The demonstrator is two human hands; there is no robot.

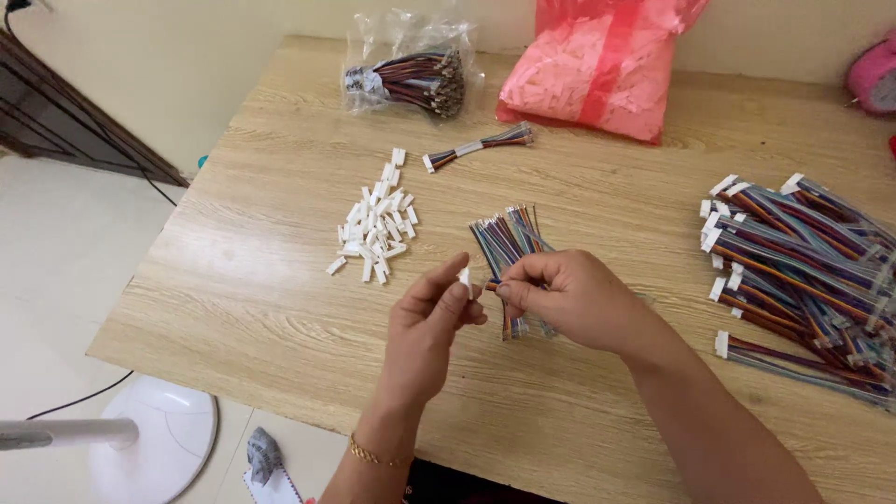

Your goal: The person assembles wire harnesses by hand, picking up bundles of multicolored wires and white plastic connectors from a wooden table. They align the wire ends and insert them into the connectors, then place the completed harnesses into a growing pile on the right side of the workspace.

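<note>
Bottom edge, off the surface: white round fan base [159, 431] on the floor, crumpled paper scrap [264, 455] beside it

Left hand [425, 327], gold bracelet at the wrist, fingers pressed together on a small white connector housing [465, 277], held up above the wooden surface [252, 289]

Right hand [569, 297] just beside it, fingers pinching a thin wire end [491, 286] that points at the housing; wire tip and housing nearly touching, can't tell if seated

Directly under and behind the right hand: one loose bundle of multicolour wires [504, 238] lying flat on the surface, bare ends pointing away

Left of that: one pile of white housings [376, 224], too many and too small to count, a few strays at the near edge

Right edge: big heap of finished harnesses [803, 271], multicolour wires with white housings facing left; around ten housings visible, exact count unclear

Further back, centre: one single harness [478, 146] lying alone, white housing at its left end

Far edge, two packages:
- clear plastic bag [411, 65], crinkled, one coil of multicolour wires inside
- red translucent plastic bag [597, 70], bulky, filled with small white parts, leans against the wall

Far right corner: pink round object [875, 75], cut off by the frame
</note>
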